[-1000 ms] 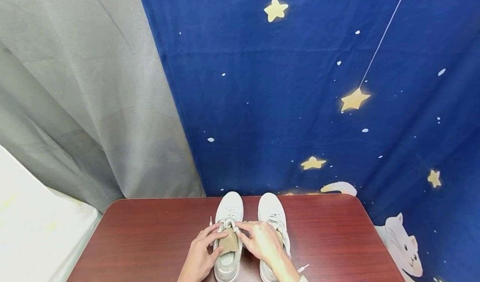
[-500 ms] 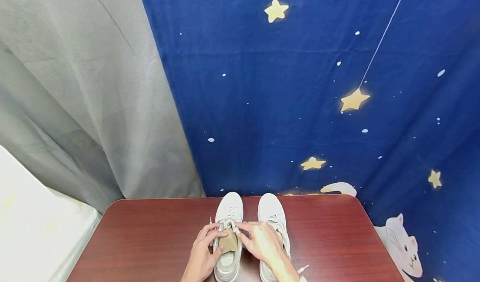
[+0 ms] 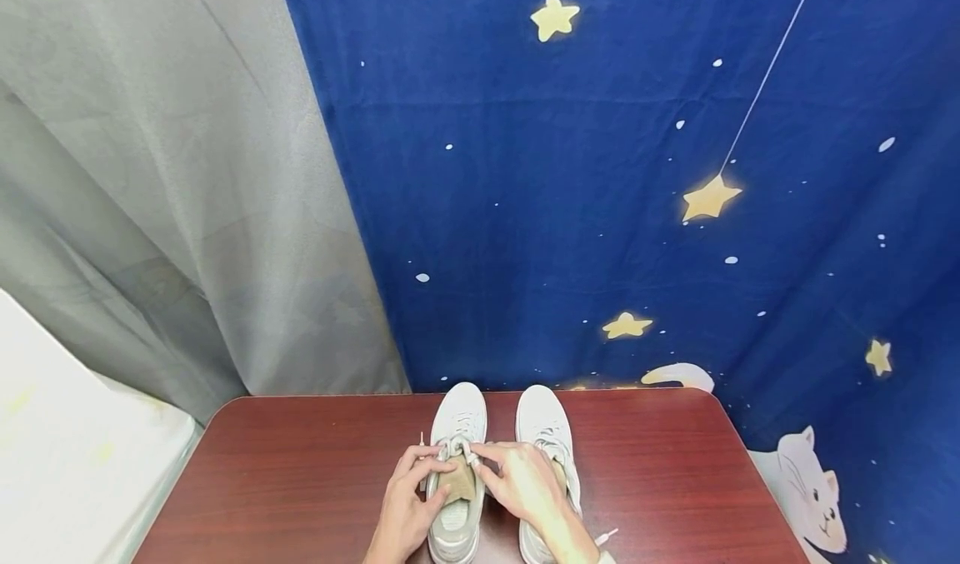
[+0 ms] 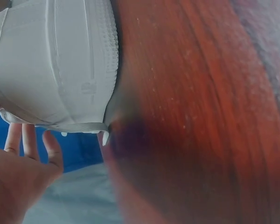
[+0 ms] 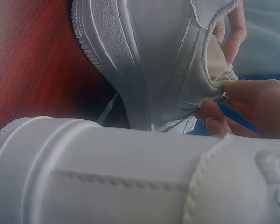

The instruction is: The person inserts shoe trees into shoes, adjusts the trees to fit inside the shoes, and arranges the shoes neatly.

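A pair of white lace-up sneakers stands on a table, toes away from me. Over the left sneaker [image 3: 461, 406] are both hands. Its beige tongue [image 3: 459, 487] shows between them, folded back toward the heel. My left hand [image 3: 405, 501] holds the left edge of the opening, index finger at the top eyelets, thumb on the tongue. On the opposite edge my right hand [image 3: 525, 485] pinches the eyelet flap between thumb and index finger, where the white shoelace [image 3: 459, 445] crosses. In the right wrist view, left-hand fingers [image 5: 235, 39] show behind the collar. The right forearm partly covers the right sneaker [image 3: 538, 410].
The reddish-brown table [image 3: 300, 472] has rounded far corners. A loose lace tip [image 3: 606, 537] lies right of the right sneaker. Behind the table hang a grey curtain [image 3: 225, 214] and a blue starry curtain [image 3: 562, 214]. A white padded surface [image 3: 67, 456] stands at left.
Both hands stay at the same sneaker opening. The left hand has shifted slightly to the right, and the tongue's near edge has changed shape a little under its thumb.
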{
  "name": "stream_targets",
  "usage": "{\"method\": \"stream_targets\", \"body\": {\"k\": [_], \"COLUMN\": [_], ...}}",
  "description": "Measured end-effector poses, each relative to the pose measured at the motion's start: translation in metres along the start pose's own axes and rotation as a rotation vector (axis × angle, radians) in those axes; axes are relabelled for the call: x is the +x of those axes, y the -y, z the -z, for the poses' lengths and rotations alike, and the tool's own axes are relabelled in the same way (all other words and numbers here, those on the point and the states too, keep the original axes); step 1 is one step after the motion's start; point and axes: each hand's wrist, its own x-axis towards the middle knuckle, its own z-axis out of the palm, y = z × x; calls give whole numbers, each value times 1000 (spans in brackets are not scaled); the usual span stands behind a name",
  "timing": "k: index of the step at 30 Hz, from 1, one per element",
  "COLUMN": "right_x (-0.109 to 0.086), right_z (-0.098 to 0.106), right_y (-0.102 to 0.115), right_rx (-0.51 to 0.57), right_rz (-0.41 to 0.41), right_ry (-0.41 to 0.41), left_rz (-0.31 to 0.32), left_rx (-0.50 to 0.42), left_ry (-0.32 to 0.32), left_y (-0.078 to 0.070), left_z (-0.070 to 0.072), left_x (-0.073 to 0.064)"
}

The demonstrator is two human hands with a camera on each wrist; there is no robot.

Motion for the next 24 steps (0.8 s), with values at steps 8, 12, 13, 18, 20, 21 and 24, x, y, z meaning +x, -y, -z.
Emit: {"method": "stream_targets", "body": {"k": [8,12,13,18,20,21,24], "right_x": [0,1,1,1,1,1,1], "right_z": [1,0,0,1,1,1,2], "right_y": [0,1,1,-1,-1,-1,-1], "right_rx": [-8,-6,-3,-3,-1,2,5], "right_rz": [-22,-3,-3,-17,-21,-22,-16], "right_ry": [12,4,3,0,0,3,11], "left_rz": [-2,-13,-9,0,-3,-8,-11], "left_rx": [-14,4,5,19,32,40,64], "left_ry": [-33,-50,-48,-23,-21,-25,-36], "left_y": [4,5,4,2,2,1,1], "left_z": [-1,-1,-1,-1,-2,-2,-4], "left_x": [-2,-4,-4,-2,-1,0,1]}}
